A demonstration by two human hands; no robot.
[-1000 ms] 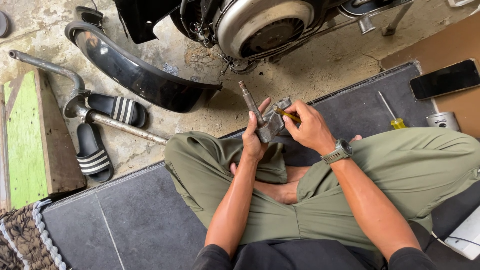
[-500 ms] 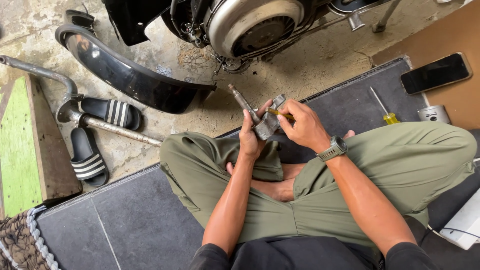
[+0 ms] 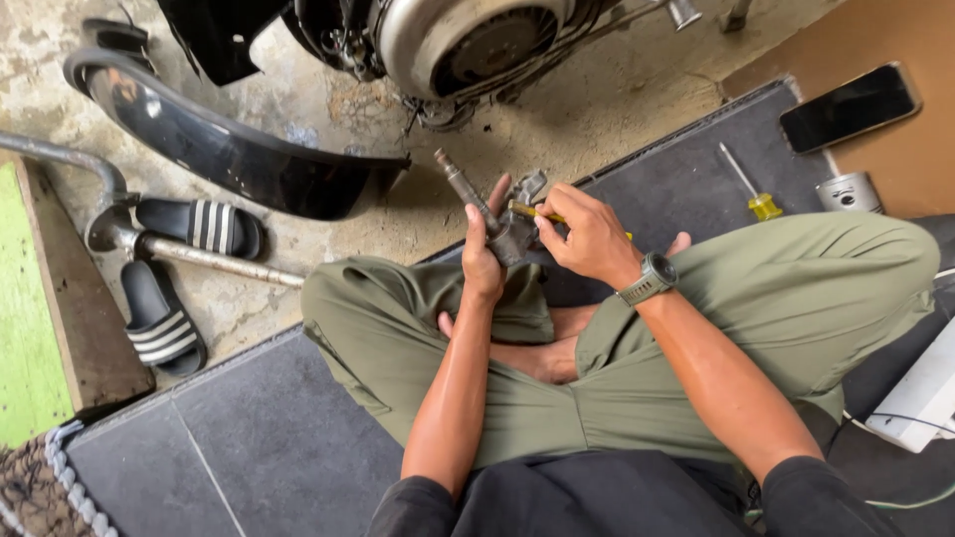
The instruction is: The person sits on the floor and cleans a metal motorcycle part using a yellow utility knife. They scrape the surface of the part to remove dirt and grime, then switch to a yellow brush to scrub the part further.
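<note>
**Working a small tool into a metal part held over the lap**

Sitting cross-legged on a dark mat (image 3: 259, 438), with the metal part (image 3: 494, 224) raised just above the knees. Left hand (image 3: 481, 261) wrapped shut around the lower body of the part, its thin shaft sticking up and left toward the engine (image 3: 468, 35). Right hand (image 3: 587, 234) pinched closed on a small yellow-handled tool (image 3: 527, 210), tip touching the part near its bracket; exact contact spot hidden by fingers.

Judged from this: best done with a firm, steady left grip, tool kept in line with whatever it engages, gentle pressure to avoid slipping toward the left thumb.

Nearby: a yellow screwdriver (image 3: 748, 185) and small metal cup (image 3: 849, 193) on the mat, phone (image 3: 848, 106) on cardboard, sandals (image 3: 164, 323) and black fender (image 3: 229, 149) on the concrete.
</note>
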